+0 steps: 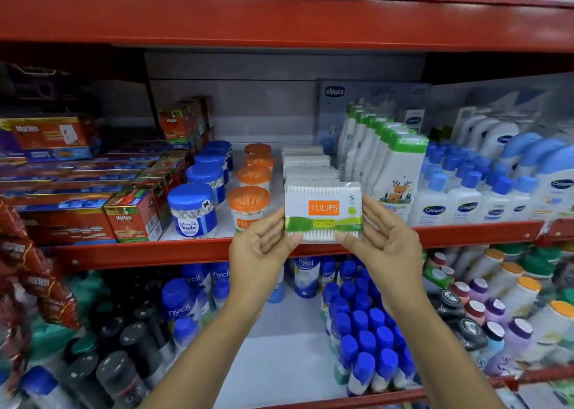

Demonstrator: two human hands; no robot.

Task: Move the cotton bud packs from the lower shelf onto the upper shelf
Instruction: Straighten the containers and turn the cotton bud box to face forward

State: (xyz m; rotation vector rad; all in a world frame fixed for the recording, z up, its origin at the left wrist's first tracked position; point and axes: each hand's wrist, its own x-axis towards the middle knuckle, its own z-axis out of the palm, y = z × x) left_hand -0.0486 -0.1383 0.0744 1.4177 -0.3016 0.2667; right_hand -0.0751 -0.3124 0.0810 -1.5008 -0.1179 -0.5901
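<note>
A flat white and green Tulips cotton bud pack (323, 211) stands upright at the front edge of the upper shelf (139, 253). My left hand (261, 250) grips its left side and my right hand (382, 240) its right side. Behind it, a row of several more such packs (306, 163) runs back on the same shelf. On the lower shelf (279, 365) I see a bare white patch between bottles and no cotton bud packs.
Orange-lidded tubs (250, 203) and blue-lidded bud jars (193, 209) stand left of the pack. White bottles with green caps (394, 166) stand to its right. Blue-capped bottles (366, 340) and dark bottles (130, 359) flank the lower shelf's bare patch. A red beam (279, 20) runs overhead.
</note>
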